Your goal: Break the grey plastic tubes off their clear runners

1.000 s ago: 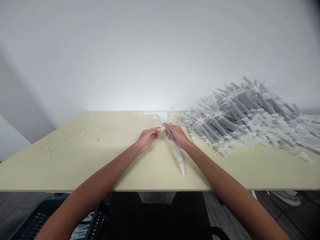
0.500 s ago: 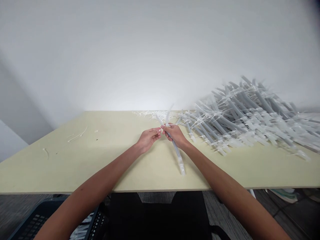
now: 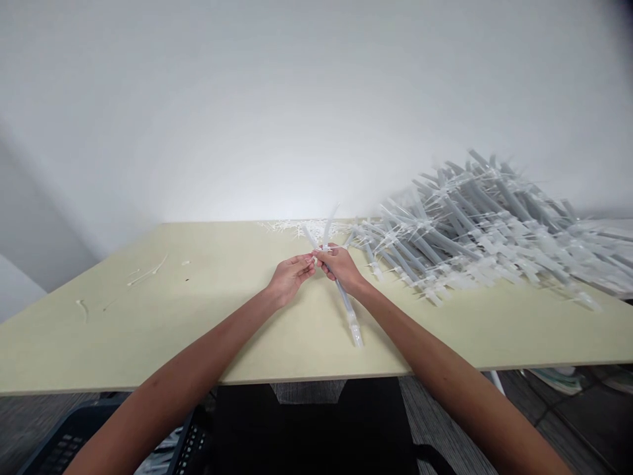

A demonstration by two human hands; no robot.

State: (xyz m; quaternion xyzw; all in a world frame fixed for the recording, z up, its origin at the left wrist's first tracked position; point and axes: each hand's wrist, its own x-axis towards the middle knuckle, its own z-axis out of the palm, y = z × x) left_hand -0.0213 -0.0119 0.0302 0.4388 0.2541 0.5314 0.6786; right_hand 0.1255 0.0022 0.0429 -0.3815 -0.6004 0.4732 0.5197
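A pale wall (image 3: 316, 112) rises behind the table (image 3: 148, 343), a broad, pale yellow-green board that fills the middle of the view. Beneath the table's near edge lies a grey carpet (image 3: 445, 422), with a black seat (image 3: 311, 429) at its centre and a black crate (image 3: 69, 442) toward its left end. On the table's right half sits a large heap (image 3: 475, 244) of grey plastic tubes bound with white cable ties, some sticking up and spilling toward the table's middle. Along the table's far edge, just left of the heap, lies a drift of white scraps (image 3: 297, 227), and a few loose white ties (image 3: 146, 272) lie on the table's left half. Both forearms reach out over the table's near edge, and the hands meet near its middle. The right hand (image 3: 339, 267) has a firm, closed grip around a tube (image 3: 343, 307), which slants toward the table's near edge, its clear end (image 3: 354, 333) resting close to the surface. The left hand (image 3: 291, 278) curls inward, close beside the right, in a narrow pinch on the tube's upper part. Its fingertips (image 3: 311, 261) touch the tube, though the small white pieces there are too fine to make out.
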